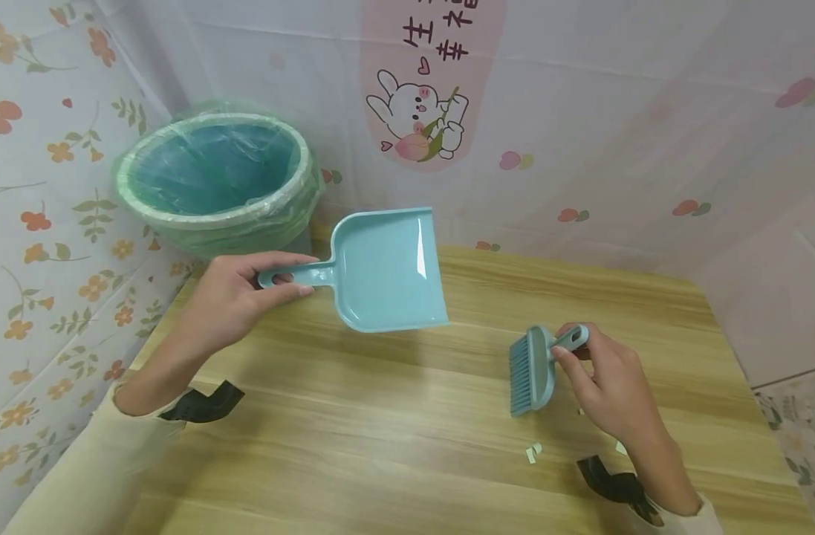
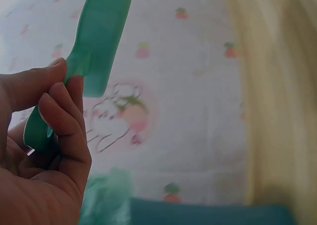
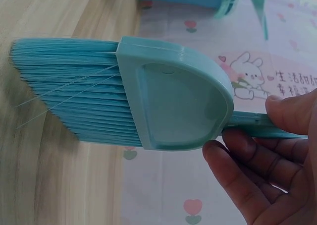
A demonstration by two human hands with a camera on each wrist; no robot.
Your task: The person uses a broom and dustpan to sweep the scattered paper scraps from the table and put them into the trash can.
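Note:
A light blue dustpan (image 1: pixel 383 271) is held up over the table, its flat lip facing right. My left hand (image 1: pixel 240 297) grips its short handle between thumb and fingers; in the left wrist view the dustpan (image 2: pixel 101 36) appears edge-on. On the right, my right hand (image 1: pixel 611 379) pinches the handle of a small blue hand brush (image 1: pixel 541 368), bristles pointing left. The right wrist view shows the brush head (image 3: pixel 183 103) and its bristles (image 3: pixel 79 91) close up. Small pale paper scraps (image 1: pixel 533 452) lie on the table below the brush.
A bin (image 1: pixel 213 221) with a translucent green liner stands at the back left, beyond the left hand. More pale scraps (image 1: pixel 621 447) lie near the right wrist. The wood-grain table (image 1: pixel 354 438) meets a printed cloth (image 1: pixel 581 134) behind and a floral cloth at left.

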